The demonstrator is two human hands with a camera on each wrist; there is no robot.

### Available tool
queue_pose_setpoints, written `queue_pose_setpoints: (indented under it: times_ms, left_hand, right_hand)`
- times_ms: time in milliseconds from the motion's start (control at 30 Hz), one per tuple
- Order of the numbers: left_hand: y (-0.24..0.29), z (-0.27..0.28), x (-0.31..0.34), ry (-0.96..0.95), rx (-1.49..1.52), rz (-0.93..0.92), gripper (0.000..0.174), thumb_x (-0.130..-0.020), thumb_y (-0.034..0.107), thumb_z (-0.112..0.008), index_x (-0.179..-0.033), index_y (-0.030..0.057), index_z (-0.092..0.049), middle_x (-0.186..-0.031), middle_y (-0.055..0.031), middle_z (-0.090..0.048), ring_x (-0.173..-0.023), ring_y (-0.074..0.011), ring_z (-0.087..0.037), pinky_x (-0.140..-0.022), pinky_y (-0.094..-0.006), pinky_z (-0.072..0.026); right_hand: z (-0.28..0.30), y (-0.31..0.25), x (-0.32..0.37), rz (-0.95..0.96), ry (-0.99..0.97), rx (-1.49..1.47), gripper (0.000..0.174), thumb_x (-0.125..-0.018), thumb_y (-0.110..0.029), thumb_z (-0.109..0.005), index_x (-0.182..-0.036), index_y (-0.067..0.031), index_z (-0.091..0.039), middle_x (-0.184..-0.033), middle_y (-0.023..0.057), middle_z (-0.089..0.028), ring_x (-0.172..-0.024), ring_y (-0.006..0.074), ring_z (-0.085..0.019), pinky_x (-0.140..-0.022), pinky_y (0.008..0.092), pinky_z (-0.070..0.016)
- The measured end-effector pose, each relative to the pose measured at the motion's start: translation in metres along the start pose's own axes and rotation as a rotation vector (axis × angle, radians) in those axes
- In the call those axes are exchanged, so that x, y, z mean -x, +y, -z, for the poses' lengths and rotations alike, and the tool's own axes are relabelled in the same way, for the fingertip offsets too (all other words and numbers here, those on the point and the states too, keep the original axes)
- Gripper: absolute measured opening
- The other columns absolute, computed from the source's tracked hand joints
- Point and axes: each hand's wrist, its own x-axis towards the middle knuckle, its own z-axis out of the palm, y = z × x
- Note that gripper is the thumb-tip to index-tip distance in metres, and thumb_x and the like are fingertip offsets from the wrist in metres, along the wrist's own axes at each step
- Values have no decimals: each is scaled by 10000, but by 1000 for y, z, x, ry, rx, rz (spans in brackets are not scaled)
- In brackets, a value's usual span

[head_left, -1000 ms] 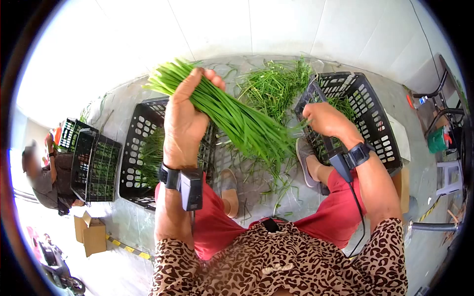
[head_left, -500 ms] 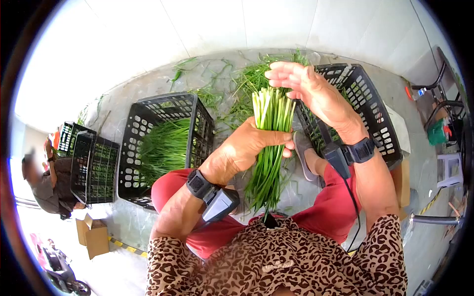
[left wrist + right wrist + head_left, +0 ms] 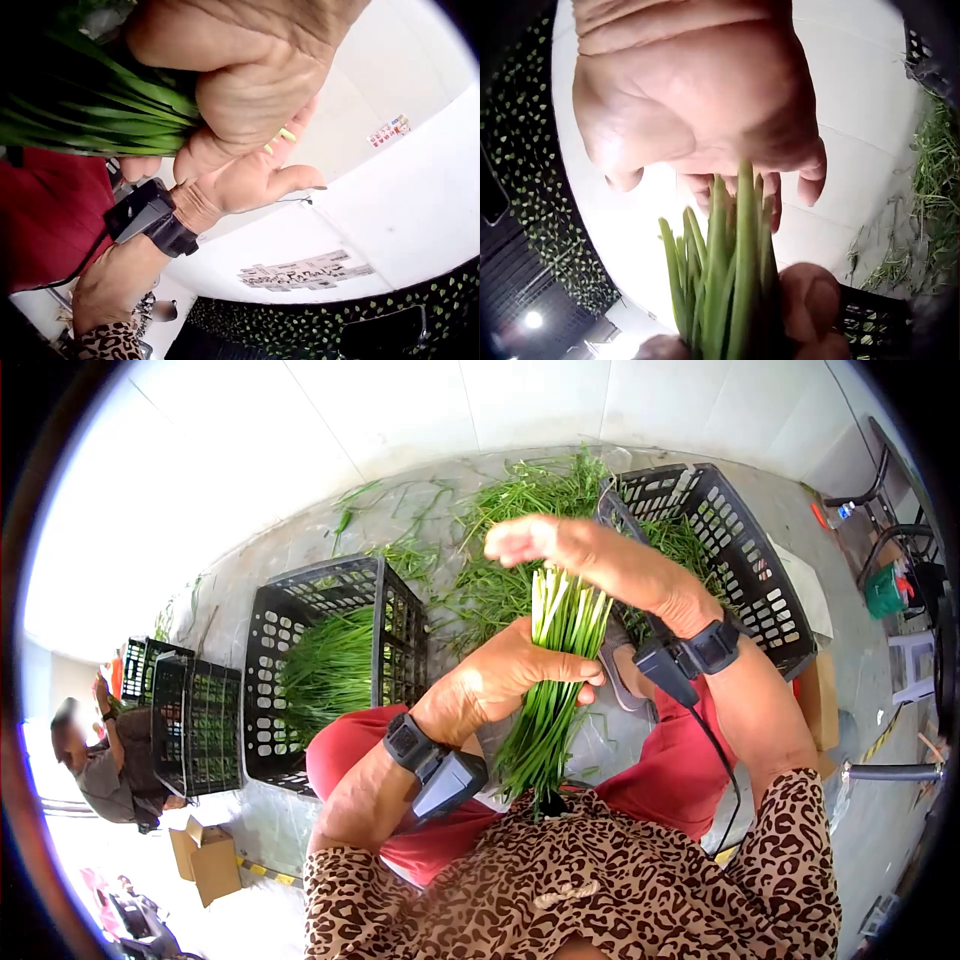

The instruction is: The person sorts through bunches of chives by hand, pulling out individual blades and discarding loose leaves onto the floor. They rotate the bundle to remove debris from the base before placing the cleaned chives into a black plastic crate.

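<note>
My left hand [image 3: 500,672] grips a bunch of garlic chives [image 3: 543,735] around its middle, thumb across the front. The pale stem ends point up and away, and the green leaves hang down toward my lap. Over those ends my right hand [image 3: 615,565] is held flat with its fingers extended, slightly blurred. From the right wrist, the stem tips [image 3: 720,262] stand at uneven heights close under the palm, the tallest reaching it in this view. In the left wrist view, dark leaves [image 3: 97,112] spread from beneath the left hand.
A black crate [image 3: 402,645] with more chives stands on the left; another black crate [image 3: 765,575] with greens stands on the right. Between them loose greens [image 3: 520,490] lie heaped on the floor. Further left are stacked crates [image 3: 210,725], a seated person [image 3: 110,770] and a cardboard box [image 3: 212,860].
The bunch has turned from lying slantwise, stem ends at upper left, to upright in my left hand. My right hand, earlier curled near the leaf tips, has opened and moved over the stem ends.
</note>
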Motion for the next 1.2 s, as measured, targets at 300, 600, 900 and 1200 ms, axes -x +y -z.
queue_pose_setpoints:
  times_ms: [300, 600, 900, 1200]
  left_hand:
    - [-3, -2, -2, 14, -73, 8, 308, -773, 49, -706, -1033, 7, -547, -825, -97, -636, -691, -182, -621, -650, -299, -520]
    - [1, 3, 0, 39, -23, 15, 268, -772, 50, -705, -993, -10, -566, -771, -85, -617, -662, -176, -608, -605, -289, -506]
    - [21, 6, 8, 147, 71, -221, 256, -772, 47, -687, -992, -6, -567, -747, -89, -608, -650, -184, -597, -618, -329, -511]
    - [19, 1, 11, 148, 40, -271, 231, -773, 0, -679, -978, 7, -571, -769, -97, -616, -658, -204, -609, -601, -336, -526]
  right_hand:
    - [2, -2, 1, -10, -70, 32, 810, -879, -662, -292, -1330, 4, -387, -1287, 187, -487, -1213, 276, -457, -1019, 394, -358]
    - [-10, 0, 1, -54, -110, 103, 822, -859, -666, -338, -1328, 7, -383, -1298, 208, -474, -1238, 303, -434, -1014, 412, -365]
    - [5, 14, 0, -6, 220, -402, 930, -794, -628, -554, -1398, 4, -238, -1327, 204, -408, -1191, 250, -439, -979, 379, -392]
    - [-27, 3, 3, -207, -155, -758, 578, -841, -391, -640, -1246, -15, -471, -766, 29, -582, -524, 99, -562, -481, 261, -539]
